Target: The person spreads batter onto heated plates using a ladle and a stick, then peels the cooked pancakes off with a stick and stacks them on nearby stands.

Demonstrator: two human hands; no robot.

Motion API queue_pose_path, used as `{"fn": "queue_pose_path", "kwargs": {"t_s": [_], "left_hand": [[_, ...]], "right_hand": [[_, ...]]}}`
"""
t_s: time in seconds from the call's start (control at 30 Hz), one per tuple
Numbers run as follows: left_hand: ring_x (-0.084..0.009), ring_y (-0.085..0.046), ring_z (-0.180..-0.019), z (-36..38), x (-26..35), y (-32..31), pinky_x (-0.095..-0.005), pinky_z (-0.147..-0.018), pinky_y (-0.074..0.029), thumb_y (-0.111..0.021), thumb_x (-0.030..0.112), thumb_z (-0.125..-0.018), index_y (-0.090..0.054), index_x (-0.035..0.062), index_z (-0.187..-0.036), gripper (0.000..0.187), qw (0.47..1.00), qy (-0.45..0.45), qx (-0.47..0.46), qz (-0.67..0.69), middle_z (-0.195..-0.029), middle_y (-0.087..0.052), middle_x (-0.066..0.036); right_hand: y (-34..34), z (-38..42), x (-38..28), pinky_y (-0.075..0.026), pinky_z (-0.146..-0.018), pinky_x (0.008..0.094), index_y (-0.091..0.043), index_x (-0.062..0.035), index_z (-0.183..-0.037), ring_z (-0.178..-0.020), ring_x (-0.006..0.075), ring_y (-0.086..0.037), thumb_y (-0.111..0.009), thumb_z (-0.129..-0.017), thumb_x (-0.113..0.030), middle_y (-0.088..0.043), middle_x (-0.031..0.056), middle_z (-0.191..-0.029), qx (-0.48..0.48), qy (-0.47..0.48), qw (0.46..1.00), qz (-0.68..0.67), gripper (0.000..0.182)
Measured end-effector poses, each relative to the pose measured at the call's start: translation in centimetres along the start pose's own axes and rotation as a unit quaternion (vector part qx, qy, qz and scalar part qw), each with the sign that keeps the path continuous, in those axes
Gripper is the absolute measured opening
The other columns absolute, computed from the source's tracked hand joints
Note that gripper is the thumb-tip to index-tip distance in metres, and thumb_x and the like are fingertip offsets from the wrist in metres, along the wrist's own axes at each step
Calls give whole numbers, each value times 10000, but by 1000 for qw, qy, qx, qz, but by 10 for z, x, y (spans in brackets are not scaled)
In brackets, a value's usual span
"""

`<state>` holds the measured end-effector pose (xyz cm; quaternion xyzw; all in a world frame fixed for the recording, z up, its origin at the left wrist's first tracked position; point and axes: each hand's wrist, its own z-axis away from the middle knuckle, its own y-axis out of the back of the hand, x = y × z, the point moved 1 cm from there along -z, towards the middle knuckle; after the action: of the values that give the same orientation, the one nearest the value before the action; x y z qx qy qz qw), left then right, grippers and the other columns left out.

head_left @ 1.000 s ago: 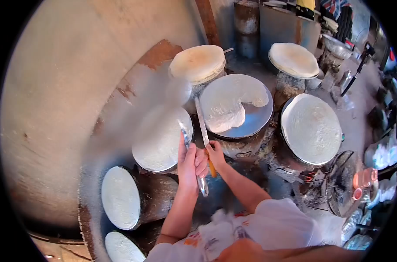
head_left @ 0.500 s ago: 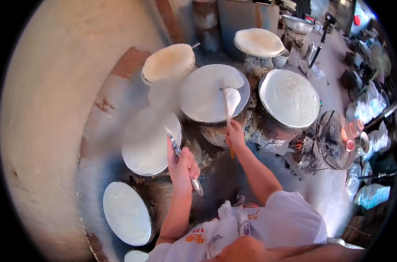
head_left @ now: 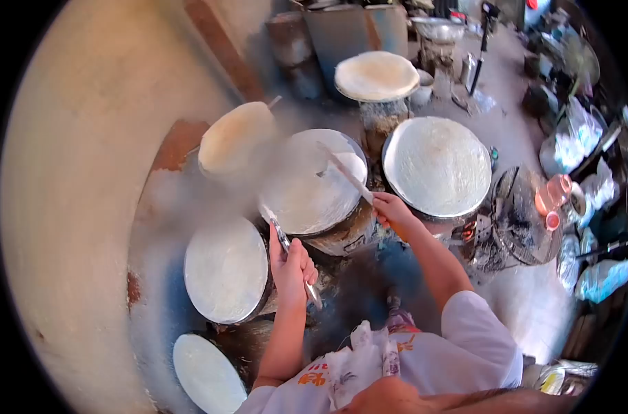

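Observation:
My left hand (head_left: 292, 268) is closed round a shiny metal tool (head_left: 281, 237), whose tip points up beside the middle griddle. With my right hand (head_left: 393, 211) I grip a long wooden stick (head_left: 346, 172) that reaches over the white batter (head_left: 307, 196) on that griddle. White batter also covers a griddle to the left (head_left: 226, 270) and another to the right (head_left: 438, 165). Steam or smoke blurs the area left of the middle griddle, and the stick's far end is faint.
Stacked flatbreads lie at the back left (head_left: 237, 136) and back centre (head_left: 376, 74). Another white round (head_left: 207, 376) is at the lower left. A round fan-like grille (head_left: 528, 217) and a pink jug (head_left: 554, 194) stand at the right, near plastic bags (head_left: 569, 141).
The view has shifted, so the griddles sit lower in the frame. The stick now slants up to the left instead of standing nearly upright, and the white patch on the middle griddle has changed shape.

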<state>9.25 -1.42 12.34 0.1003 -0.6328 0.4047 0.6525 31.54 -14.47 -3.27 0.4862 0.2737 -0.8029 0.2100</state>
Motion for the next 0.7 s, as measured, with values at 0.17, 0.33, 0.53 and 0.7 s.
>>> {"fn": "queue_pose_path", "kwargs": {"t_s": [0.17,0.33,0.53,0.7], "left_hand": [[-64,-299,-374,-52,-5,-38,-227,-330,-293,-429,71,-950,-123,225,-1473,625,1000,4,-21,-16,-557,-318,15],[-68,-305,-367,-77,-18,-67,-226,-327,-292,-431,68,-949,-107,187,-1477,631,1000,9,-12,-22,-539,-304,19],[-67,-315,-371,-92,-21,-69,-229,-323,-288,-453,81,-945,-138,234,-1473,633,997,44,12,-58,-548,-320,18],[-61,-305,-376,-142,-35,-90,-216,-315,-272,-445,113,-958,-168,278,-1462,597,994,100,-37,-15,-574,-332,20]], "right_hand": [[45,45,11,-382,-383,241,-628,-132,-1145,-426,88,-475,-480,-937,-178,-580,19,-617,-14,-51,982,180,259],[43,-67,-36,-467,-532,277,-612,-103,-1159,-591,115,-598,-540,-911,-216,-607,48,-713,81,125,957,248,282],[27,-90,-79,-491,-618,462,-576,-136,-1146,-683,344,-635,-434,-915,-176,-635,221,-785,125,268,825,481,274],[16,-95,-29,-475,-644,508,-557,-143,-1150,-720,392,-619,-391,-898,-119,-640,205,-804,91,151,809,561,302]]}}
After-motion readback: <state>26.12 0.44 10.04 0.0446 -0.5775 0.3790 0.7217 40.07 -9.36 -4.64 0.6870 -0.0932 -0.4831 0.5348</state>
